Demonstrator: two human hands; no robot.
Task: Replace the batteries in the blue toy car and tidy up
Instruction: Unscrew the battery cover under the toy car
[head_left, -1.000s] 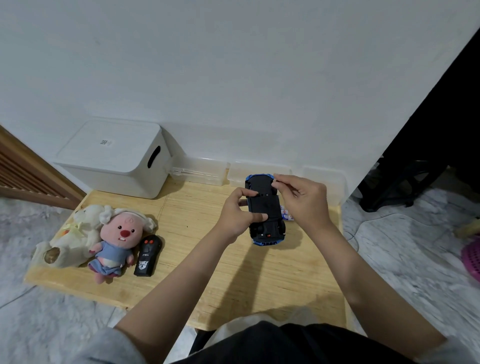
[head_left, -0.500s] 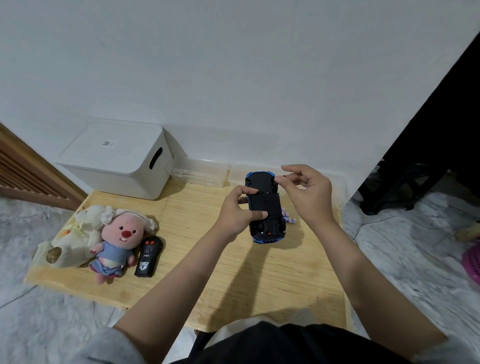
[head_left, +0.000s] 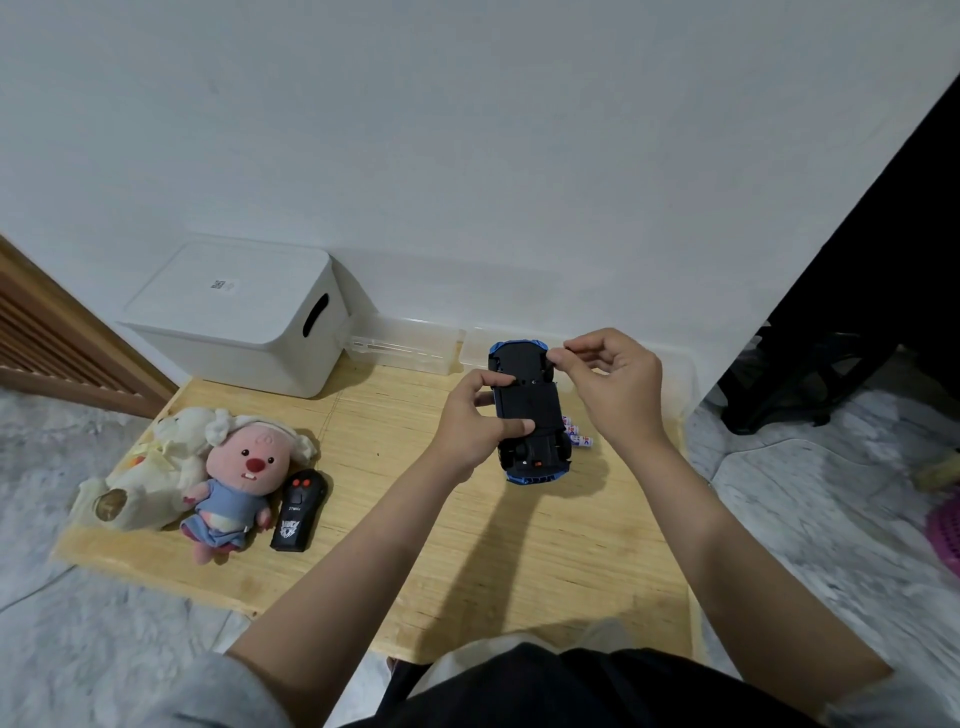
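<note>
The blue toy car (head_left: 527, 410) is held upside down above the wooden table (head_left: 415, 519), its black underside facing me. My left hand (head_left: 475, 421) grips its left side, thumb across the underside and forefinger near the far end. My right hand (head_left: 613, 384) has curled fingers; its thumb and forefinger pinch at the car's far right corner by the wheel. Whether anything small sits in that pinch is too small to tell. A few white batteries (head_left: 576, 432) lie on the table just right of the car.
A black remote control (head_left: 298, 512) lies at the left beside a pink plush doll (head_left: 239, 483) and a cream plush toy (head_left: 150, 478). A white lidded storage box (head_left: 234, 317) and clear plastic trays (head_left: 410, 345) stand along the wall.
My right hand lifted slightly off the car's far end, spread its fingers, then pinched again at the far right corner. My left hand keeps its hold on the car.
</note>
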